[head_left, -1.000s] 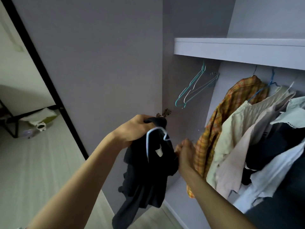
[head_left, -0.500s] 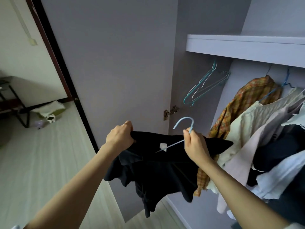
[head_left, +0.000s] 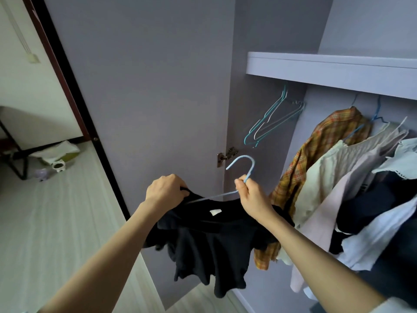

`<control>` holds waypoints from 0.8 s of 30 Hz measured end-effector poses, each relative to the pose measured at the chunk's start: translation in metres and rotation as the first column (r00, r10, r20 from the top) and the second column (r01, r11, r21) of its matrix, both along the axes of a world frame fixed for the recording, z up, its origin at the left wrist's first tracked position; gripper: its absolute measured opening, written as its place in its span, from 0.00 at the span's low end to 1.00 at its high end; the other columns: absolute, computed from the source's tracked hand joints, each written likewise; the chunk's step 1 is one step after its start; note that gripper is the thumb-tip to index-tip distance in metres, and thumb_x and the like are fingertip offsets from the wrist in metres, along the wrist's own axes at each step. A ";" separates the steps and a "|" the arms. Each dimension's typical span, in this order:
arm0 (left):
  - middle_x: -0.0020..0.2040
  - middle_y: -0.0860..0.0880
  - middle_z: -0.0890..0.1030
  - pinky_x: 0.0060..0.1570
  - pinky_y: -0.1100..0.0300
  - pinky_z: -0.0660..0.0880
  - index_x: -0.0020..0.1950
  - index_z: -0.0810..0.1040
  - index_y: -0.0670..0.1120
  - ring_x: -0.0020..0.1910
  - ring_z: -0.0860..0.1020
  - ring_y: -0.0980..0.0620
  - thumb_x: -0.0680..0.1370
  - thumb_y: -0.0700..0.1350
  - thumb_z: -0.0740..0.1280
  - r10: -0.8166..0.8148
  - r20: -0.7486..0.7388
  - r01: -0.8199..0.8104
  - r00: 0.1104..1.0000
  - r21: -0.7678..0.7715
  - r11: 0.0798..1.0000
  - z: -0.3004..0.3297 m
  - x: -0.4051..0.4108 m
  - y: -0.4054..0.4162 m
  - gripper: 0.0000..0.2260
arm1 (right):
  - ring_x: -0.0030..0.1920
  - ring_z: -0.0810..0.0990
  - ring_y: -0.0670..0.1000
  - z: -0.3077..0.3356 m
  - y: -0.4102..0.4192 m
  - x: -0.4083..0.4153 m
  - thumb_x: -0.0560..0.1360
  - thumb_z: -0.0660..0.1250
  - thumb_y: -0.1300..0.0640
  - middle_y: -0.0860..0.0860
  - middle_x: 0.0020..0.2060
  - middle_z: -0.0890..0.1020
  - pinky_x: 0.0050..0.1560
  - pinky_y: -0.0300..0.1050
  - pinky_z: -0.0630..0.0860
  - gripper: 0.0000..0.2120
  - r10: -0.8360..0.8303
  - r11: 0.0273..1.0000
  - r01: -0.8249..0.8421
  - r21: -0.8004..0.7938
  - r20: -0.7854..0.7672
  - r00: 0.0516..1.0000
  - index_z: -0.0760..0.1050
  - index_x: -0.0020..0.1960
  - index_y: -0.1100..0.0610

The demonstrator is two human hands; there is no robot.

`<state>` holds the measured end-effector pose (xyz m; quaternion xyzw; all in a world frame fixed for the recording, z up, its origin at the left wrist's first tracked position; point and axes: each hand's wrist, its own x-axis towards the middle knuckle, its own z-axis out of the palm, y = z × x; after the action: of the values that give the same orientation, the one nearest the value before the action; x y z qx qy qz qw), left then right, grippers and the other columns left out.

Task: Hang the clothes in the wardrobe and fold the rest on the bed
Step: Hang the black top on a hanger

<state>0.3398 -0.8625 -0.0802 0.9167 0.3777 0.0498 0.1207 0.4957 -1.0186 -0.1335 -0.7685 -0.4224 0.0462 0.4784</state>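
A black garment [head_left: 209, 249] with a white neck label hangs spread on a light blue wire hanger [head_left: 244, 168] in front of the open wardrobe. My left hand [head_left: 165, 190] grips the garment's left shoulder over the hanger's end. My right hand [head_left: 252, 197] pinches the hanger's neck just below the hook, which points up and left. The hanger's right arm is hidden inside the cloth.
Empty teal and white hangers [head_left: 270, 123] hang at the rail's left end under the shelf [head_left: 327, 71]. A plaid shirt [head_left: 320, 154] and several pale and dark clothes [head_left: 372, 188] fill the right. The open wardrobe door [head_left: 146, 86] stands left; small pots [head_left: 58, 166] sit on the floor.
The garment went from a bunch in my left hand to spread out on the hanger between both hands. My right hand took the hanger's neck, and the hook has risen slightly.
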 end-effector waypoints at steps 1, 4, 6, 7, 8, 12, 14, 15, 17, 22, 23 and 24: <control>0.52 0.51 0.82 0.47 0.59 0.72 0.53 0.82 0.56 0.53 0.77 0.45 0.77 0.50 0.65 -0.013 0.019 0.013 1.000 -0.023 1.000 0.000 0.002 0.000 0.08 | 0.31 0.68 0.49 -0.001 0.001 0.000 0.81 0.57 0.58 0.52 0.30 0.70 0.34 0.42 0.64 0.10 0.029 0.998 -0.028 -0.050 0.009 1.000 0.67 0.41 0.59; 0.49 0.51 0.80 0.48 0.57 0.74 0.51 0.82 0.55 0.52 0.78 0.45 0.77 0.57 0.63 -0.067 0.043 0.070 0.997 -0.087 0.994 -0.004 0.004 0.001 0.11 | 0.29 0.67 0.48 -0.001 0.002 0.001 0.81 0.56 0.57 0.51 0.28 0.69 0.32 0.40 0.64 0.10 -0.027 1.000 0.027 0.002 0.008 1.000 0.68 0.42 0.58; 0.59 0.51 0.74 0.56 0.54 0.71 0.60 0.78 0.56 0.60 0.73 0.45 0.77 0.63 0.60 -0.096 0.014 0.097 0.995 -0.100 0.990 -0.010 0.003 0.004 0.18 | 0.28 0.66 0.47 0.003 -0.001 0.005 0.81 0.56 0.58 0.49 0.27 0.68 0.30 0.38 0.63 0.09 -0.081 0.994 0.078 0.074 0.033 0.996 0.68 0.43 0.58; 0.64 0.51 0.69 0.61 0.51 0.68 0.67 0.72 0.57 0.65 0.68 0.45 0.76 0.64 0.60 -0.104 0.021 0.105 0.994 -0.081 0.991 -0.014 0.002 0.006 0.21 | 0.28 0.67 0.48 0.006 -0.002 0.007 0.81 0.56 0.58 0.50 0.27 0.68 0.30 0.40 0.63 0.09 -0.092 0.993 0.089 0.080 0.043 0.995 0.69 0.43 0.58; 0.67 0.51 0.65 0.64 0.49 0.65 0.70 0.68 0.58 0.68 0.63 0.45 0.77 0.63 0.60 -0.115 0.055 0.119 0.992 -0.057 0.991 -0.017 0.001 0.007 0.23 | 0.29 0.67 0.49 0.007 -0.003 0.009 0.81 0.56 0.58 0.51 0.28 0.69 0.31 0.43 0.64 0.10 -0.096 0.993 0.092 0.076 0.050 0.994 0.69 0.42 0.58; 0.68 0.52 0.70 0.65 0.48 0.64 0.70 0.71 0.54 0.66 0.67 0.46 0.80 0.53 0.61 -0.218 0.269 0.228 0.938 -0.009 0.974 -0.034 -0.004 0.006 0.18 | 0.30 0.69 0.52 0.016 -0.008 0.014 0.81 0.56 0.57 0.56 0.30 0.72 0.32 0.47 0.65 0.10 -0.107 0.993 0.101 0.062 0.097 0.990 0.69 0.43 0.59; 0.65 0.51 0.74 0.65 0.50 0.65 0.69 0.72 0.51 0.63 0.71 0.46 0.81 0.50 0.60 -0.289 0.269 0.289 0.919 0.041 0.956 -0.043 -0.002 0.001 0.17 | 0.30 0.69 0.53 0.021 -0.010 0.016 0.81 0.56 0.57 0.57 0.30 0.73 0.33 0.47 0.65 0.10 -0.120 0.992 0.113 0.062 0.110 0.987 0.70 0.43 0.59; 0.64 0.50 0.76 0.63 0.51 0.66 0.69 0.72 0.50 0.61 0.73 0.46 0.81 0.49 0.60 -0.310 0.265 0.305 0.913 0.059 0.950 -0.046 0.000 -0.001 0.17 | 0.30 0.70 0.53 0.023 -0.010 0.016 0.81 0.56 0.57 0.58 0.31 0.73 0.33 0.47 0.65 0.10 -0.126 0.991 0.120 0.057 0.115 0.985 0.70 0.44 0.59; 0.59 0.48 0.79 0.59 0.53 0.70 0.67 0.74 0.48 0.58 0.76 0.45 0.81 0.46 0.61 -0.308 0.307 0.303 0.900 0.065 0.951 -0.049 0.006 -0.004 0.15 | 0.31 0.70 0.53 0.027 -0.011 0.015 0.81 0.56 0.57 0.59 0.31 0.74 0.33 0.46 0.65 0.09 -0.132 0.990 0.126 0.059 0.119 0.984 0.70 0.43 0.58; 0.51 0.50 0.82 0.47 0.55 0.72 0.55 0.81 0.47 0.50 0.79 0.45 0.79 0.41 0.63 -0.218 0.457 0.178 0.862 0.129 0.976 -0.050 0.014 -0.008 0.09 | 0.28 0.69 0.46 0.033 -0.011 0.010 0.81 0.58 0.57 0.51 0.27 0.71 0.29 0.39 0.62 0.09 -0.115 0.993 0.110 0.043 0.136 0.984 0.68 0.42 0.56; 0.51 0.50 0.82 0.47 0.54 0.72 0.54 0.82 0.47 0.49 0.79 0.44 0.78 0.40 0.64 -0.206 0.494 0.158 0.845 0.138 0.978 -0.049 0.014 -0.008 0.09 | 0.27 0.69 0.46 0.035 -0.011 0.010 0.80 0.58 0.57 0.48 0.26 0.68 0.29 0.37 0.62 0.09 -0.110 0.994 0.106 0.036 0.138 0.984 0.68 0.42 0.56; 0.52 0.50 0.82 0.49 0.53 0.71 0.54 0.81 0.47 0.50 0.78 0.44 0.78 0.40 0.64 -0.212 0.522 0.155 0.826 0.152 0.976 -0.049 0.015 -0.009 0.09 | 0.26 0.68 0.45 0.036 -0.011 0.011 0.80 0.58 0.57 0.46 0.25 0.67 0.29 0.37 0.61 0.08 -0.107 0.994 0.105 0.025 0.137 0.985 0.68 0.42 0.56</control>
<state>0.3544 -0.8720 -0.1293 0.9032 0.2359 0.3111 0.1781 0.5067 -1.0296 -0.0977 -0.7869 -0.4135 -0.0366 0.4566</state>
